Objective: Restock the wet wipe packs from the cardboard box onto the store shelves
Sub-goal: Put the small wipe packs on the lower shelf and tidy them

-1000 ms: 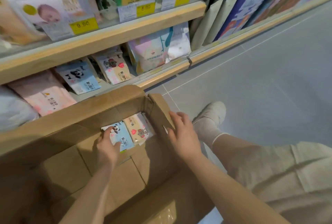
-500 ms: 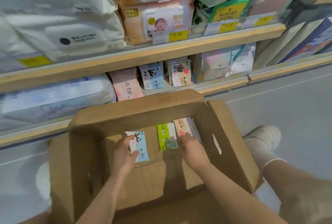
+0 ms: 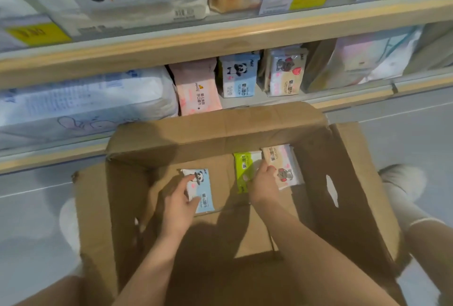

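Inside the open brown cardboard box [image 3: 343,183] on the floor, the left hand [image 3: 180,204] grips a light-blue panda-print wet wipe pack [image 3: 202,189], fingers [image 3: 188,179] curled over its edge. The right hand [image 3: 263,183] reaches between a lime-green wet wipe pack [image 3: 241,168] and a cream bear-print wet wipe pack [image 3: 284,166]; its grasp cannot be told. Matching packs stand on the wooden lower shelf [image 3: 355,99] beyond.

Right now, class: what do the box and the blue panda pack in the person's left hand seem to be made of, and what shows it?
Box: brown corrugated cardboard, matte; creased flaps and a punched handle slot show it.
Blue panda pack: probably thin printed plastic film; it looks soft and faintly shiny, though blur leaves this open. The left hand grips its edge.
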A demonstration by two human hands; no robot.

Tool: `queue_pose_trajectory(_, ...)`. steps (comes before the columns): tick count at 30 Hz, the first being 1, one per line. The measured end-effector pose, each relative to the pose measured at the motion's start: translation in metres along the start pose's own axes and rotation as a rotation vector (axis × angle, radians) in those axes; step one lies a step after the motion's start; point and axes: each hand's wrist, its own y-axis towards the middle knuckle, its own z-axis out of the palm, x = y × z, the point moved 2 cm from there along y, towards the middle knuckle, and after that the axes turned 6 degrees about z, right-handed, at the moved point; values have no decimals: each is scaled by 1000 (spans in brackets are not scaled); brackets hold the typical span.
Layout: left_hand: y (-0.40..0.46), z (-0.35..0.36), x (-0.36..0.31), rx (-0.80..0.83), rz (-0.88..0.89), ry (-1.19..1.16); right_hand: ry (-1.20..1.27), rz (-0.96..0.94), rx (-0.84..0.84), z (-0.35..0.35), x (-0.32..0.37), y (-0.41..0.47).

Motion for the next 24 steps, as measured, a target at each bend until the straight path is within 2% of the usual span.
queue_pose_trajectory(5, -4, -6, -9, -4, 69, 15, 23, 41, 64, -11, 3, 3)
queue_pose_trajectory(8, -10, -11, -27, 3, 108, -7, 104, -5, 91, -30, -1, -11)
queue_pose_trajectory(18, -36, -39, -121, -33, 375, -36, 340, -304, 34, -147, -2, -61)
queue_pose_trajectory(24, -34, -100, -179, -209, 468, -107, 361, -503, -55, -214, 55, -86)
